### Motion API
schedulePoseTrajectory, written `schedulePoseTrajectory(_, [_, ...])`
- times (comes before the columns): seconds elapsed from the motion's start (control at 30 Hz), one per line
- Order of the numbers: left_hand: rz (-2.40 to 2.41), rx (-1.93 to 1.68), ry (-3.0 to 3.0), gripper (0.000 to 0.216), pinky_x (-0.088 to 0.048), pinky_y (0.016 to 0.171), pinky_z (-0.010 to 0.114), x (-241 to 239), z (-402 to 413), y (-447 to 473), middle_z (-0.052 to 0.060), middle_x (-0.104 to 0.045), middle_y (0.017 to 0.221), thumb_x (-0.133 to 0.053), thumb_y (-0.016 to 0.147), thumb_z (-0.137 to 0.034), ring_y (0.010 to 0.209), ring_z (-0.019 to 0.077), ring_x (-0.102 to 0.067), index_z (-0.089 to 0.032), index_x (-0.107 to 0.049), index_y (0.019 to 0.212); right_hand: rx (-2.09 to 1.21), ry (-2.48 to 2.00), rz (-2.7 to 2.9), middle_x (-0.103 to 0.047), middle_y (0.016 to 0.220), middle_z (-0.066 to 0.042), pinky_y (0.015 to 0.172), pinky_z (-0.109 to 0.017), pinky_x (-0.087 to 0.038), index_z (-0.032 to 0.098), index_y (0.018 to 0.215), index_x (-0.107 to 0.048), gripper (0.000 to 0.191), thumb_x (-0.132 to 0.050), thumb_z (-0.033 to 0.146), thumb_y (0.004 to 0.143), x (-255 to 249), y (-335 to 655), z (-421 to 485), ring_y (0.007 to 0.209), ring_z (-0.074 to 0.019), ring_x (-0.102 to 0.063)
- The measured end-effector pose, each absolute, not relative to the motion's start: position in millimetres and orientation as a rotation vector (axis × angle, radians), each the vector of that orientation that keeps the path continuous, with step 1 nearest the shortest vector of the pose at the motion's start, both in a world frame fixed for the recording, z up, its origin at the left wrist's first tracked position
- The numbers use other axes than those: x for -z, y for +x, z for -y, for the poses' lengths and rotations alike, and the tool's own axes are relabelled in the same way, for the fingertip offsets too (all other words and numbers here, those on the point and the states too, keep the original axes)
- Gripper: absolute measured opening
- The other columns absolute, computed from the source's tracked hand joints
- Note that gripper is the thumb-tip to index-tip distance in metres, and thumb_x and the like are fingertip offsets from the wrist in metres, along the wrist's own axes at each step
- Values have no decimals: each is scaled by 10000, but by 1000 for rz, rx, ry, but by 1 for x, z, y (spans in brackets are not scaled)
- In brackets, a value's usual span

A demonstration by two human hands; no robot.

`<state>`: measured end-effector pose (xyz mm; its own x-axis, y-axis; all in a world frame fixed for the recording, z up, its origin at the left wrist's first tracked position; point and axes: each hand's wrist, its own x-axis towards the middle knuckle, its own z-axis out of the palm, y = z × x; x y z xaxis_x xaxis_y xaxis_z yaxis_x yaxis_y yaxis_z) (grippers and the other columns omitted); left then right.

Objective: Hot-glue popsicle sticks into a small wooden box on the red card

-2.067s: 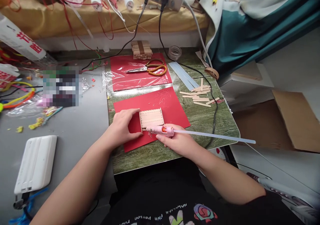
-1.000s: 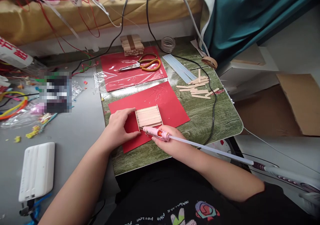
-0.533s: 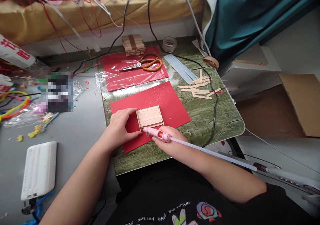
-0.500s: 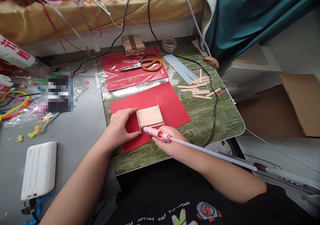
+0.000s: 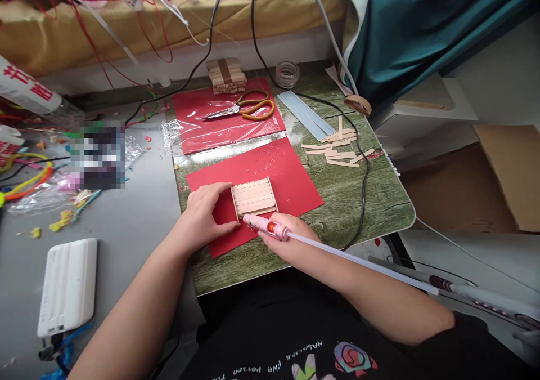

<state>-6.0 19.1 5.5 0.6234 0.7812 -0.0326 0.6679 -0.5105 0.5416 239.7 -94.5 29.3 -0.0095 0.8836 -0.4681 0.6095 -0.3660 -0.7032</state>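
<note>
A small panel of wooden sticks lies on a red paper sheet. My left hand rests on the sheet with fingers curled against the panel's left edge, steadying it. My right hand is closed round a pink glue gun, whose nozzle touches the panel's near edge. A long clear glue stick juts out of the gun's back toward the right.
Scissors lie on a second red sheet farther back, behind them a stack of sticks. Loose sticks, spare glue sticks and a black cable lie to the right. A white device sits left.
The glue gun's tail and its glue stick have dipped lower to the right since two seconds ago. Both hands have kept their hold at the panel; the view shifted slightly.
</note>
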Motion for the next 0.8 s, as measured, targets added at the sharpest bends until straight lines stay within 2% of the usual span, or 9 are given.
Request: schedulePoseTrajectory(0.8, [-1137,-304,2330,815,-395,1185,556,-5,-19,-7,83,-596,1508,-842,822,-464,1402,363,-534,-332,-449,1523,-1308,-1981,1608,-604,737,26,566,-268,-326,237,766,-498,313,-664,453,922,-36,238,90,626,-140,-520])
